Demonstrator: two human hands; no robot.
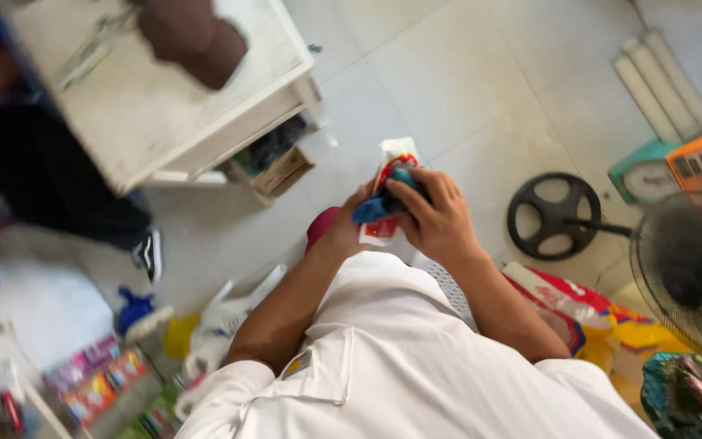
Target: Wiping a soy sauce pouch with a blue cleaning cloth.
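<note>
A view from above, looking down at a person in a white shirt (400,366) whose two bare forearms reach forward and meet at the centre of the scene. At eleven o'clock stands a white table (148,106) with worn paint, and a second person in dark trousers (50,187) sits beside it at nine o'clock. At three o'clock a floor fan (688,280) fills the right edge, its round black base (554,215) resting on pale tiles at two o'clock. Bright red and yellow bags (587,313) lie at four o'clock. Colourful packets (95,382) are heaped at seven o'clock.

At the centre, the hands are together. The right hand (436,215) curls over a blue cloth-like object (383,203), fingers clamped on its top. The left hand (343,232) closes on the same object from below, and it also presses against a white packet with red print (387,191), which is upright behind the blue object, just above the hands at twelve o'clock.
</note>
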